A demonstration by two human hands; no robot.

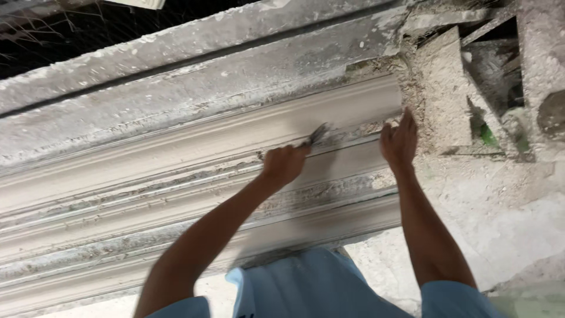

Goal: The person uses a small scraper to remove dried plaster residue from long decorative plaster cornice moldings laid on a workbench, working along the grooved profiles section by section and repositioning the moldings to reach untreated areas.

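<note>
Clothing: a light blue shirt (306, 282) fills the near edge, below the moulding.
Left hand: the left hand (283, 165) is fisted tight around a small metal trowel (318, 135), gripped low so the blade angles up into a groove of the moulding.
Right hand: the right hand (400, 141) holds nothing; its fingers are together and pressed flat on the moulding's right end, likely to steady the person or feel the edge.
Work piece: the long grey plaster cornice moulding (194, 141) runs from the lower left to the hands, with stepped ridges and smooth wet-looking bands; the trowel tip touches it just left of the right hand.
Rough end: crumbly plaster (438, 94) sits just right of the moulding's end, unshaped.
Far: a rough concrete ledge (176, 47) lies above the moulding; beyond it is a dark gap with wire mesh (53, 29).
</note>
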